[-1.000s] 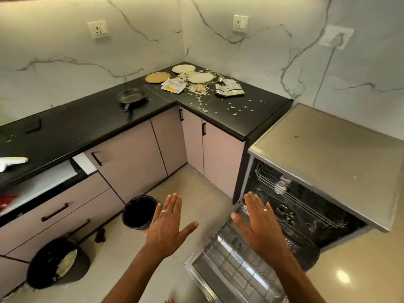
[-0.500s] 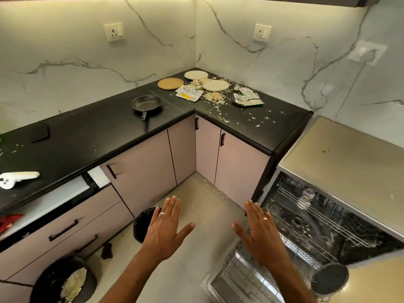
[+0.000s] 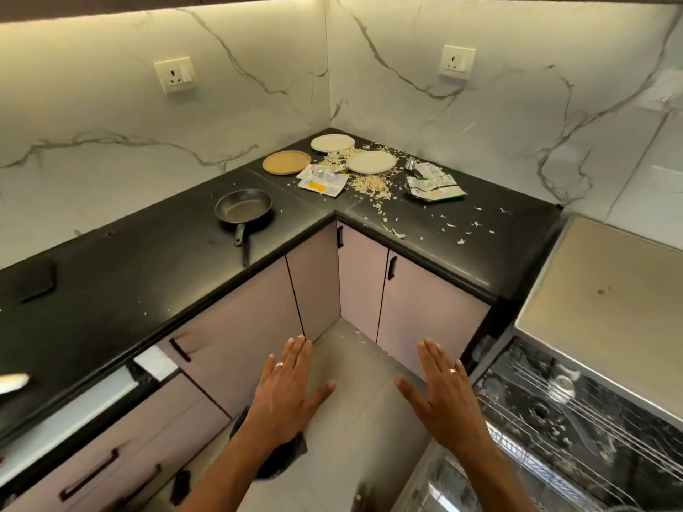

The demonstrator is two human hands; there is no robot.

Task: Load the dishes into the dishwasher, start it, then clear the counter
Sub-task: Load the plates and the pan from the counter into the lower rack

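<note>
The person's left hand (image 3: 282, 395) and right hand (image 3: 441, 395) are held out flat in the air, palms down and fingers straight, over the pale floor (image 3: 354, 419) in front of the corner cabinets; neither one holds or touches anything. Each hand wears a ring.

The frying pan (image 3: 243, 206) serves as the landmark on the black L-shaped counter (image 3: 148, 275). It sits upright and empty, its handle pointing toward the counter's front edge. Beyond the pan, toward the corner of the marble walls, lies a tan round plate (image 3: 286, 162). Farther into the corner is a white plate (image 3: 332, 143), and to the right of that a second white plate (image 3: 371, 162). Between the pan and these plates lies a torn white and yellow wrapper (image 3: 323, 179), with a heap of pale shavings (image 3: 371, 186) just beside it. Farther right of the pan rests a crumpled green and white packet (image 3: 432, 182), and loose flakes are scattered along the counter past it.

Well to the right of the pan, past the end of the counter, stands the dishwasher (image 3: 591, 412), its door down and a wire rack showing inside. A small white cup (image 3: 564, 381) sits in that rack.

A black bin (image 3: 295, 448) stands on the floor, mostly hidden under the left forearm.
</note>
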